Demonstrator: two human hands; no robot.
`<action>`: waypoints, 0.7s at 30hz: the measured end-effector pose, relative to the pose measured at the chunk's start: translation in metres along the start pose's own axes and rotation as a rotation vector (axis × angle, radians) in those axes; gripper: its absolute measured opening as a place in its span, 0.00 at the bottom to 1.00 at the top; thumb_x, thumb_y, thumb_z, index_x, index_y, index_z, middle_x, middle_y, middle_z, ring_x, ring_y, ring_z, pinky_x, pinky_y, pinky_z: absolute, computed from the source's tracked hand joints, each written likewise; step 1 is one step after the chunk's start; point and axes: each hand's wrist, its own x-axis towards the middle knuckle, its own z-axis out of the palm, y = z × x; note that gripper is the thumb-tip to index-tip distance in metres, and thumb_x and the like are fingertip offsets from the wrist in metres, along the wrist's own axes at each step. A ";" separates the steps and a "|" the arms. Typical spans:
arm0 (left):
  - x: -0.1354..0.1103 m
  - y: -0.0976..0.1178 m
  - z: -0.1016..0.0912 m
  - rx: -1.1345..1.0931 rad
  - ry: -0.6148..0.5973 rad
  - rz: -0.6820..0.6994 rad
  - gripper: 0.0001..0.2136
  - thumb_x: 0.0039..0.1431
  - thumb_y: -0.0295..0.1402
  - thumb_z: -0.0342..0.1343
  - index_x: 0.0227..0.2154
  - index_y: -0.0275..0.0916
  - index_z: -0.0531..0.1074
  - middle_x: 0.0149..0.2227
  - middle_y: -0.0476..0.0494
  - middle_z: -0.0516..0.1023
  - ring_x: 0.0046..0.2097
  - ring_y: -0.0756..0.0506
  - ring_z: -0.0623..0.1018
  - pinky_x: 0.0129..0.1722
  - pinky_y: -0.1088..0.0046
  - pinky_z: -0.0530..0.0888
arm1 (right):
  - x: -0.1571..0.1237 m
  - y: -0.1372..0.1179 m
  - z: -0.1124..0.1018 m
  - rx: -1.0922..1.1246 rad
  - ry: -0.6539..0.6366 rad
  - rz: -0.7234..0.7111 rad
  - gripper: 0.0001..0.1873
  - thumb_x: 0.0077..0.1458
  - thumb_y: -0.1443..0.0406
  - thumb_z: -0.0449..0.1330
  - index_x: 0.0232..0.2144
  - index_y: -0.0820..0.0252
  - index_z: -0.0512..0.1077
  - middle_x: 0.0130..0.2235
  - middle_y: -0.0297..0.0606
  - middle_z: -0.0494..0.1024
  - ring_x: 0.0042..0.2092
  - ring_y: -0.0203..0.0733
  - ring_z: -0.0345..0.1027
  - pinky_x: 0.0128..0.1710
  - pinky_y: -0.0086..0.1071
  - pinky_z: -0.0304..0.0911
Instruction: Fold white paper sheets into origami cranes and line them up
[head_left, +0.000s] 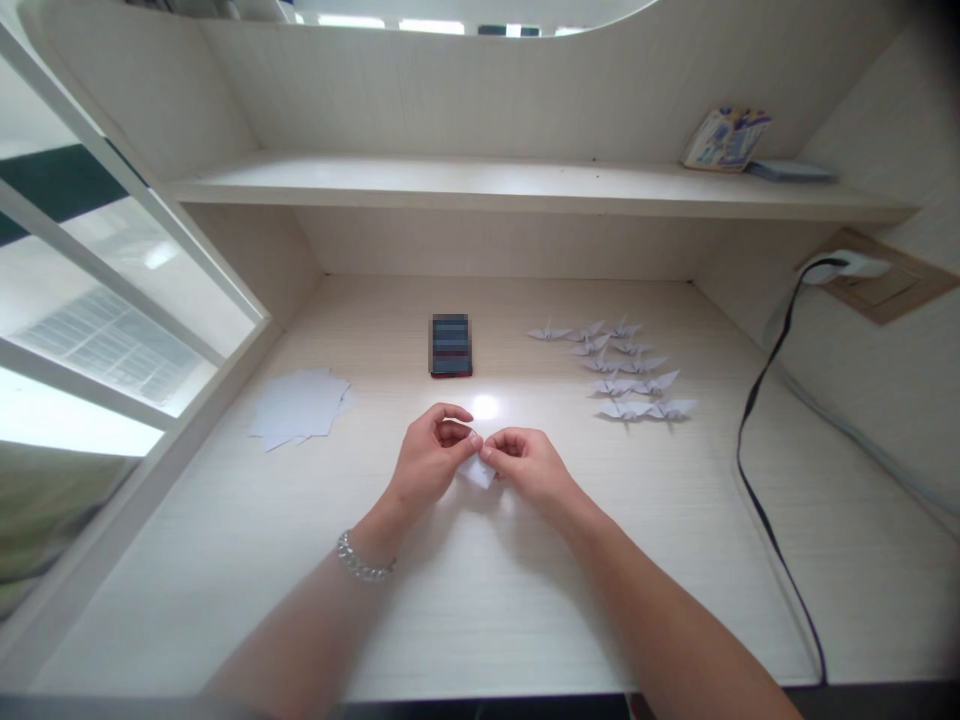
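Both my hands meet over the middle of the pale wooden desk (pixel 225 540). My left hand (pixel 429 462), with a silver bracelet on its wrist, pinches one side of a small folded piece of white paper (pixel 478 470). My right hand (pixel 526 470) pinches the other side, fingers curled tight. The paper is partly hidden by my fingers. A stack of flat white paper sheets (pixel 300 407) lies to the left. Several finished white paper cranes (pixel 626 365) sit in rows to the right.
A phone (pixel 451 346) lies flat behind my hands. A black cable (pixel 757 440) runs from a wall plug (pixel 847 266) down the desk's right side. A shelf (pixel 525 185) above holds a small box (pixel 724 138). A window frame (pixel 135 290) borders the left.
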 end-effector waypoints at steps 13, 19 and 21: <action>-0.004 0.003 0.008 0.029 -0.098 -0.094 0.16 0.45 0.35 0.63 0.37 0.34 0.69 0.29 0.44 0.76 0.30 0.48 0.75 0.31 0.73 0.72 | -0.001 0.001 -0.004 -0.017 0.206 -0.128 0.11 0.48 0.59 0.60 0.27 0.63 0.73 0.27 0.40 0.76 0.29 0.40 0.68 0.29 0.30 0.62; -0.004 0.005 0.008 -0.002 -0.042 -0.108 0.17 0.42 0.33 0.65 0.36 0.34 0.70 0.26 0.47 0.75 0.27 0.49 0.75 0.28 0.75 0.71 | -0.001 -0.003 -0.003 -0.008 0.208 -0.125 0.12 0.47 0.58 0.62 0.26 0.63 0.73 0.26 0.39 0.76 0.28 0.39 0.68 0.28 0.31 0.62; -0.004 0.006 0.008 -0.034 -0.021 -0.106 0.17 0.42 0.33 0.65 0.36 0.35 0.69 0.25 0.48 0.75 0.27 0.50 0.75 0.27 0.76 0.70 | -0.001 -0.006 -0.003 0.058 0.185 -0.093 0.12 0.46 0.58 0.62 0.26 0.63 0.73 0.25 0.38 0.75 0.27 0.38 0.67 0.28 0.31 0.62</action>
